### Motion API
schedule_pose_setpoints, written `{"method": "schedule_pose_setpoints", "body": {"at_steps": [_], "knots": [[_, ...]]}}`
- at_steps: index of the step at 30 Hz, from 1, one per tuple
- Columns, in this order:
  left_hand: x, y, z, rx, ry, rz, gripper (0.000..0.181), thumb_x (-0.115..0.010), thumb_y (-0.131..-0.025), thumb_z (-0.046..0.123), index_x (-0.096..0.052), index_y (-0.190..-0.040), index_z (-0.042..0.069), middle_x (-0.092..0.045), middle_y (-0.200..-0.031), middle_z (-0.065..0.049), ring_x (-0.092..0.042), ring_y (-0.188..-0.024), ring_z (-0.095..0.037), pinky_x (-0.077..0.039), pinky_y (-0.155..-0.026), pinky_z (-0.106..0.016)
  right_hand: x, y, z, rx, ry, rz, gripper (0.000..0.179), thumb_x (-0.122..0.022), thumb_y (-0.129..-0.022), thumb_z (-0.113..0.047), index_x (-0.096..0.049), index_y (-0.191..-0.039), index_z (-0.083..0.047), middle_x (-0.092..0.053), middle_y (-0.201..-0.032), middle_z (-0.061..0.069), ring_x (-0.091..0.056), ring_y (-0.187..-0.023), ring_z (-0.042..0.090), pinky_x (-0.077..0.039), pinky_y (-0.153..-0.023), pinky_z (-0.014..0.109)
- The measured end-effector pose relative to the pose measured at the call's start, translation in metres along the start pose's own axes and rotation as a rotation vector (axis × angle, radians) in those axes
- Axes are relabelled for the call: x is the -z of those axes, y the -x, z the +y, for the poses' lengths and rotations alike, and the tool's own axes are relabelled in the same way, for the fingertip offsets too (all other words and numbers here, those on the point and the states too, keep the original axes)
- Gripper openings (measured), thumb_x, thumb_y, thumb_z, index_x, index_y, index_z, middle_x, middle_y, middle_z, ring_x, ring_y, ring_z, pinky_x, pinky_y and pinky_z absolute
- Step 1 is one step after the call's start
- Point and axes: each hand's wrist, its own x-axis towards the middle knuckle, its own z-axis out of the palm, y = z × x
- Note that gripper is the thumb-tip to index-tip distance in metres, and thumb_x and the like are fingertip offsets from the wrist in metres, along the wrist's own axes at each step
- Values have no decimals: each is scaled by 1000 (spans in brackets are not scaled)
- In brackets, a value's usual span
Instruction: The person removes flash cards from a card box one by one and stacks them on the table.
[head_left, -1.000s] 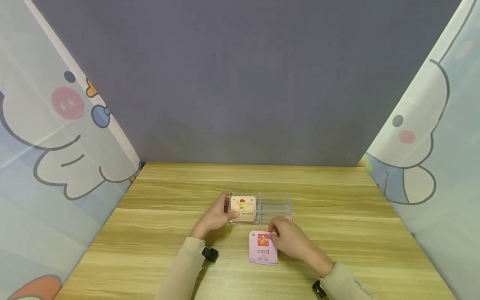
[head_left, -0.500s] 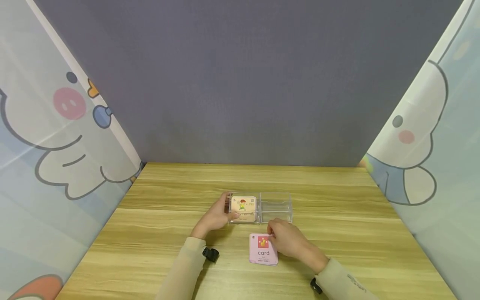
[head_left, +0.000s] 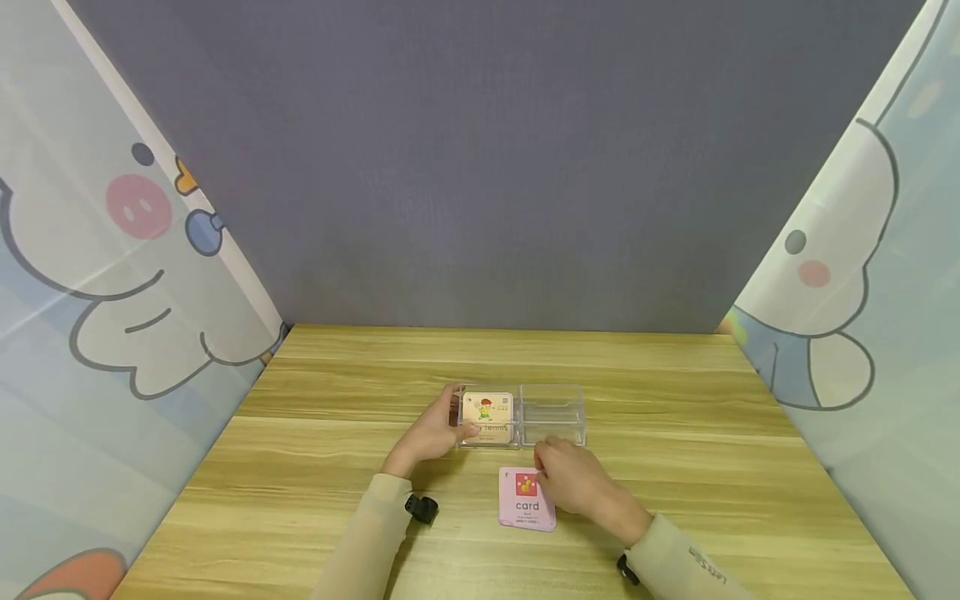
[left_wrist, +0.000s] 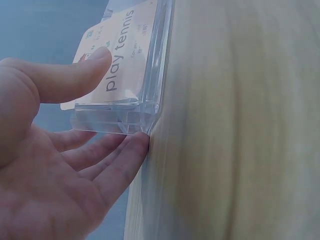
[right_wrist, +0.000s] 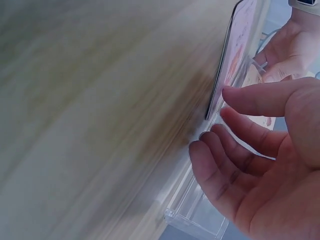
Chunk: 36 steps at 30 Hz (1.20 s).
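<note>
A clear plastic box (head_left: 552, 408) with two compartments stands on the table. Its left compartment holds a stack of cream cards (head_left: 487, 410), the top one reading "play tennis". My left hand (head_left: 433, 429) grips the box's left end, thumb over the front, fingers against the side wall (left_wrist: 100, 119). Just in front of the box lies a small stack of pink cards (head_left: 527, 508) marked "card" above small text. The thumb and index finger of my right hand (head_left: 573, 477) pinch at the upper right corner of the top card; its other fingers (right_wrist: 205, 160) curl loosely beside.
The right compartment of the box shows bare clear walls. Wood-grain tabletop (head_left: 315, 417) stretches to a dark grey panel (head_left: 495, 167) at the back. Cartoon-printed curtains (head_left: 97, 350) flank the table on both sides.
The pink stack has slid slightly toward me at its top edge, and the top card has shifted a little. My right wrist has dropped slightly leftward. The left hand stays on the box.
</note>
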Motion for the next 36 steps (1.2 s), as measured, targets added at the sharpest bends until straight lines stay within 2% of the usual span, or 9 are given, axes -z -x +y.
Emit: {"method": "schedule_pose_setpoints", "body": {"at_steps": [5,9,14,20,29,36], "knots": [[0,1,0,-13,0,-2,79,-77,-91,14,-30,-153,-1,-59,-125,-18,-59,-114,-33,-47,-101,-52,0,-1,0,5,30,17,23,-72,-84,-5,-54,-74,-16,-45,-73,-6,-43,-64,11,-39,-53,27],[0,1,-1,-10,3,-4,79,-77,-91,14,-30,-153,-2,-58,-126,-18,-59,-115,-34,-47,-102,-53,2,-3,-1,5,11,21,23,-73,-85,-7,-56,-74,-17,-46,-73,-7,-44,-64,10,-40,-54,26],[0,1,0,5,6,-2,80,-76,-91,14,-29,-154,0,-58,-126,-17,-59,-115,-32,-47,-102,-51,6,-10,-3,36,-10,71,19,-74,-83,-5,-59,-76,-14,-49,-72,-7,-46,-64,10,-42,-54,26],[0,1,0,-7,6,-4,80,-76,-91,14,-29,-154,-1,-58,-126,-16,-59,-114,-31,-48,-100,-51,13,-21,-6,43,16,128,17,-74,-87,-7,-62,-77,-15,-49,-71,-8,-45,-63,8,-40,-52,24],[0,1,-1,-7,13,-5,82,-77,-92,14,-27,-155,-1,-58,-126,-16,-59,-114,-31,-49,-99,-51,20,-31,-12,49,-26,162,8,-74,-88,-6,-70,-83,-12,-56,-74,-8,-47,-65,6,-42,-53,21],[0,0,-1,-2,19,-5,81,-76,-92,12,-27,-155,-1,-58,-126,-17,-59,-113,-30,-49,-99,-50,23,-36,-15,62,-44,208,8,-75,-88,-7,-69,-84,-12,-59,-78,-6,-50,-67,7,-46,-56,20]]}}
